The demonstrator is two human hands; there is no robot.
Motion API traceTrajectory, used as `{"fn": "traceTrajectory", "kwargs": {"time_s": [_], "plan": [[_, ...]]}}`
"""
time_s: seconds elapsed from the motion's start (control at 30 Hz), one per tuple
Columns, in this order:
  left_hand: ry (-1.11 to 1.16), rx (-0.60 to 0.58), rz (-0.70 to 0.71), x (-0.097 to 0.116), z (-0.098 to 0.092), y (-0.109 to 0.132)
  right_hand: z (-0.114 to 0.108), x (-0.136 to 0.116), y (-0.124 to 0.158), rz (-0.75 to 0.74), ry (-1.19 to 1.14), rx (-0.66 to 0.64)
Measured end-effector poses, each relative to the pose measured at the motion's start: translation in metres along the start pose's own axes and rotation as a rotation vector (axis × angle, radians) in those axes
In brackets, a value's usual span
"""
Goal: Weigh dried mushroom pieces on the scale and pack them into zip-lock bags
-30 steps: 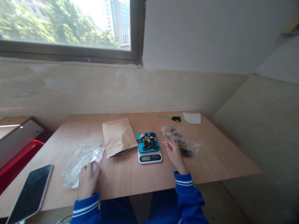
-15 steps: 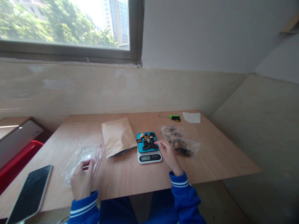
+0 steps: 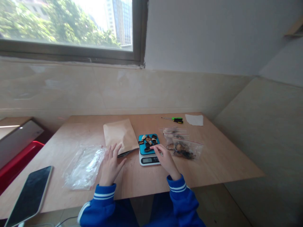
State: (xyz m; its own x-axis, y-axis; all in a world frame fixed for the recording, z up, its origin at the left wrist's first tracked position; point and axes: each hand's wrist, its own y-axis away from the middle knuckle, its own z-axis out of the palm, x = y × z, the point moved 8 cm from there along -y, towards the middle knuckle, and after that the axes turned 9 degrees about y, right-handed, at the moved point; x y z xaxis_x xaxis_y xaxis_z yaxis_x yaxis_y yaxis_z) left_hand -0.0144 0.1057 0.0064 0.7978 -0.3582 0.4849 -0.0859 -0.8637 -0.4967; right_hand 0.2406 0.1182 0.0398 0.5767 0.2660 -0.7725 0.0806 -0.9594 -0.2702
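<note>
A small kitchen scale (image 3: 144,161) with a blue top stands mid-table, its display lit, the digits too small to read surely. Dark and pale pieces that look like dried mushroom (image 3: 148,139) lie heaped on it. My right hand (image 3: 163,157) reaches over the scale's front right, thumb and fingertips pinched on a dark piece at the heap's near edge. My left hand (image 3: 112,165) is open, fingers spread, at the near left corner of a brown paper bag (image 3: 121,135). Left of that hand lies a stack of clear zip bags (image 3: 82,167).
Filled zip bags of dried pieces (image 3: 182,148) lie right of the scale. Farther back are screwdrivers (image 3: 177,119) and a white paper scrap (image 3: 194,119). A phone or tablet (image 3: 30,192) lies at the front left, near a red chair (image 3: 21,160).
My left hand has left the clear zip bags, moved right to the paper bag and spread its fingers. My right hand has shifted left, farther over the scale.
</note>
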Motion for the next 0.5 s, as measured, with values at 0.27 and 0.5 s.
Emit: {"fn": "traceTrajectory", "kwargs": {"time_s": [0.27,0.5], "plan": [[0.119,0.012,-0.048,-0.009,0.004,-0.018,0.048,-0.052,0.015,-0.132,-0.1,-0.323],[0.124,0.253,0.032,0.021,-0.043,-0.017,0.098,-0.099,0.007,-0.284,0.017,-0.225]]}}
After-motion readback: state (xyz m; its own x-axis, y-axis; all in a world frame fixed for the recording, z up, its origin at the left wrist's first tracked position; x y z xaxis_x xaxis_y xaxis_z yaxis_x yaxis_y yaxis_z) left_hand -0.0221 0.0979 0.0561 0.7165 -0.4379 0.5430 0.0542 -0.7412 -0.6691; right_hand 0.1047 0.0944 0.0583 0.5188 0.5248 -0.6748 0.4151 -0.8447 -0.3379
